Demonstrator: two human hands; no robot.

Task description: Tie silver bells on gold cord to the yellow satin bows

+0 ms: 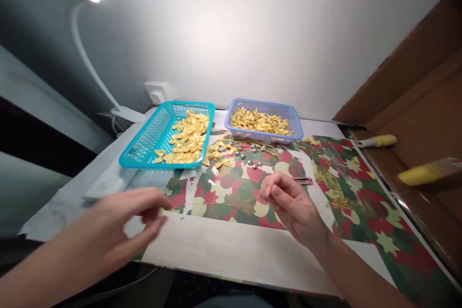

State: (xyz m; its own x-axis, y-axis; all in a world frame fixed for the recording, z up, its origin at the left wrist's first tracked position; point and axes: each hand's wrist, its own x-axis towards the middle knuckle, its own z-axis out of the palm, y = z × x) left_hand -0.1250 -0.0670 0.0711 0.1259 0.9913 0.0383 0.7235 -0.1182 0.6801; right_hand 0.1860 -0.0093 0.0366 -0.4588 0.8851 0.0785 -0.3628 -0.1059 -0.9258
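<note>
My left hand (122,231) hovers over the front left of the table, thumb and fingers apart, with nothing visible between them. Slightly blurred, it is nearest to the teal basket (142,147). My right hand (294,207) is raised over the patterned cover (231,180), thumb and fingertips pinched together; whatever they hold is too small to make out. A thin wire seems to run across the cover between the hands. Behind them, gold bows (191,137) fill the right side of the teal basket. More gold bows (262,121) lie in the blue-purple basket (298,127).
Small silver bells (255,165) and gold wire stems (265,147) lie in front of the baskets. A pink tool (304,181) is behind my right hand. Yellow-handled tools (384,141) rest at the right beside cardboard. A white lamp (86,57) stands at the left.
</note>
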